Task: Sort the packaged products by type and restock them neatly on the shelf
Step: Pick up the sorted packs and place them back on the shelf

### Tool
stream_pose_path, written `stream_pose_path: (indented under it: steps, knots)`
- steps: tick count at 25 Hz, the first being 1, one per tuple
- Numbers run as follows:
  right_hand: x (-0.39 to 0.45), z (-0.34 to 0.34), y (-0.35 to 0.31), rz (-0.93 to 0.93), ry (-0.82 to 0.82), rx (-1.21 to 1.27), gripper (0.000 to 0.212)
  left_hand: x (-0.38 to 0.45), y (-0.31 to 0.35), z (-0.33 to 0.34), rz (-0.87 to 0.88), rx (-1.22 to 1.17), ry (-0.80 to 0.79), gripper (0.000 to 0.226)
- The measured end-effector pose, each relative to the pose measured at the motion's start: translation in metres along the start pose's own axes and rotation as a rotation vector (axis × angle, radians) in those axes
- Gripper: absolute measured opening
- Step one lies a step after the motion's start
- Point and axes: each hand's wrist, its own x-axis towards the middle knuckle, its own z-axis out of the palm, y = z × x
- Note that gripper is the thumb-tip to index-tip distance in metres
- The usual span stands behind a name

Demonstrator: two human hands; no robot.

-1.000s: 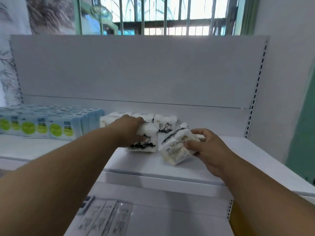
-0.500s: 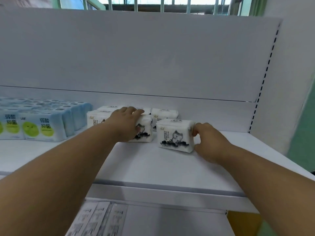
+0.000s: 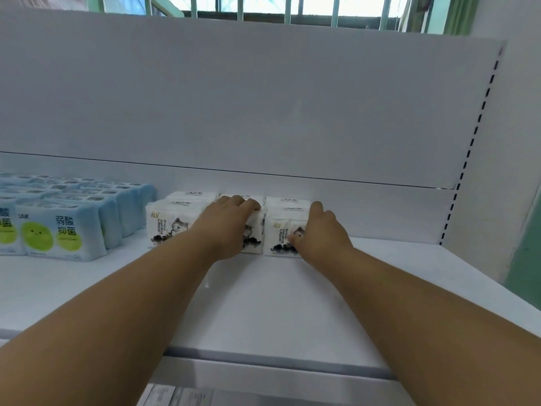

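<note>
white cat-print tissue packs (image 3: 172, 227) sit in a row at the back of the white shelf (image 3: 263, 303), just right of the blue packs (image 3: 63, 230) with green circles. left hand (image 3: 227, 227) curls over the top of the middle pack (image 3: 253, 230), fingers hooked on its far edge. right hand (image 3: 317, 232) grips the rightmost pack (image 3: 281, 230) (thumb on front face, fingers on the right side). window bars (image 3: 292, 8) above the back panel.

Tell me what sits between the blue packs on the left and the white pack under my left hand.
In the head view, one more white pack stands between the blue packs and the pack under the left hand.
</note>
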Motion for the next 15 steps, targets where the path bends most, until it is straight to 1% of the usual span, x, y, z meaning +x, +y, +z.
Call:
stream_pose_path:
  steps: [3,5,6,9,13,15]
  knots:
    - [0.011,-0.005,-0.002,0.008,-0.045,-0.064,0.068,0.001,0.009,-0.007,-0.037,-0.026,-0.033,0.069]
    - [0.007,-0.012,-0.008,0.036,-0.078,-0.112,0.073,-0.004,0.014,-0.012,-0.054,-0.023,0.022,0.069]
    - [0.002,-0.015,-0.011,0.023,-0.069,-0.152,0.075,-0.009,0.017,-0.013,-0.067,-0.019,0.068,0.068]
    - [-0.022,-0.027,-0.014,-0.137,0.007,-0.192,0.074,-0.032,0.037,-0.026,-0.123,-0.061,0.182,0.061]
    - [-0.068,-0.047,-0.016,-0.38,0.024,-0.079,0.063,-0.088,0.069,-0.059,-0.363,-0.269,0.331,0.048]
    - [-0.095,-0.054,-0.014,-0.474,0.021,-0.015,0.06,-0.126,0.089,-0.075,-0.448,-0.289,0.399,0.045]
